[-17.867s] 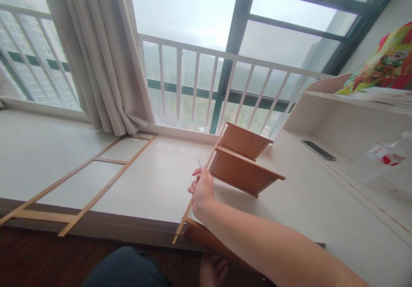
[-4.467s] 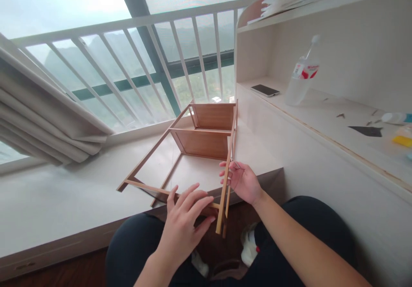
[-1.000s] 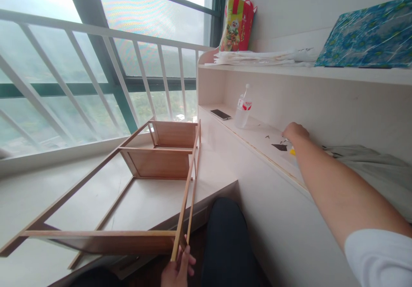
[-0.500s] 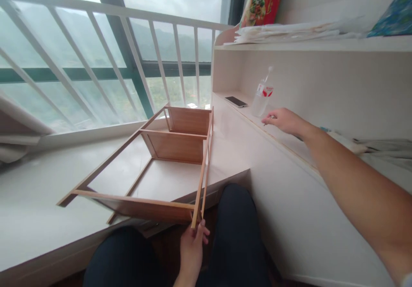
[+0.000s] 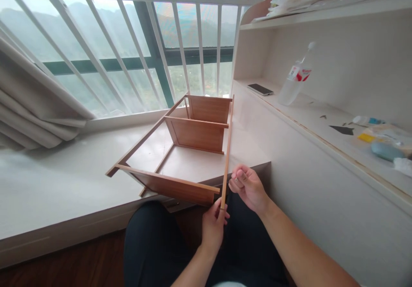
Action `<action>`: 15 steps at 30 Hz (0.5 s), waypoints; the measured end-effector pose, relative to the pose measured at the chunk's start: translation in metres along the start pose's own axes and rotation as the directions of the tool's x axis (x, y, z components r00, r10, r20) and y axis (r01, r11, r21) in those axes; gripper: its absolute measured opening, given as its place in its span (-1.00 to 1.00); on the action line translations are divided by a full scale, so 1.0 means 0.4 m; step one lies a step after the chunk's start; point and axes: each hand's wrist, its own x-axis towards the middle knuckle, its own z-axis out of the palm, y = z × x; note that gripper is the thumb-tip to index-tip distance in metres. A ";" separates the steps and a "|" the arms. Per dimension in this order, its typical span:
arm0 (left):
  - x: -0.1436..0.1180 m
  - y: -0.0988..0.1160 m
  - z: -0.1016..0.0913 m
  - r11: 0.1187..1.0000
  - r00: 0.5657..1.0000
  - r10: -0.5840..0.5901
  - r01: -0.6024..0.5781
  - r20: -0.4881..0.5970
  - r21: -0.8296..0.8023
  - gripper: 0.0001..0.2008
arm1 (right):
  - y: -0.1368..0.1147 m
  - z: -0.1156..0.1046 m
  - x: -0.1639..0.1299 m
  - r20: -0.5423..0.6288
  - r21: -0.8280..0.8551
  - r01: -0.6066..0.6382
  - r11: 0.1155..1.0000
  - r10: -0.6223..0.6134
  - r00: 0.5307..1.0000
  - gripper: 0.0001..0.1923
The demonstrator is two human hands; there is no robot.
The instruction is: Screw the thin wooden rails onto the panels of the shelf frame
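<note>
A brown wooden shelf frame [image 5: 195, 134] lies on its side on the white ledge, its three panels standing across it. My left hand [image 5: 213, 226] is closed around the lower end of the frame's near right-hand rail [image 5: 227, 162]. Just right of that rail, my right hand [image 5: 250, 189] is raised with thumb and fingers pinched together. A tiny light tip shows at its fingertips, too small to name. The right hand looks close to the rail; I cannot tell whether it touches.
On the white shelf to the right are a phone [image 5: 260, 89], a plastic bottle [image 5: 294, 80], small dark bits, a black piece [image 5: 341, 129] and plastic packets [image 5: 383, 133]. A white railing [image 5: 199, 33] runs before the window. A curtain [image 5: 35, 98] hangs at left.
My right hand has left the right-hand shelf and come down beside the rail. The left hand still holds the rail's end. The view has turned, bringing more of the curtain and shelf into sight.
</note>
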 end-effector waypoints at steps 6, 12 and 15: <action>0.008 -0.026 0.008 0.997 0.999 0.025 -0.027 0.032 0.066 -0.57 | 0.006 0.011 0.015 -0.104 -0.007 0.025 1.000 -0.026 0.994 -0.56; 0.004 -0.011 -0.006 0.999 1.000 0.031 -0.031 0.005 0.045 -0.54 | 0.026 0.028 0.025 -0.134 -0.019 0.032 0.999 -0.035 0.990 -0.61; -0.011 -0.006 -0.024 0.999 1.000 0.015 -0.014 -0.015 0.045 -0.55 | 0.027 0.040 0.031 -0.146 -0.002 0.045 0.999 -0.045 0.988 -0.63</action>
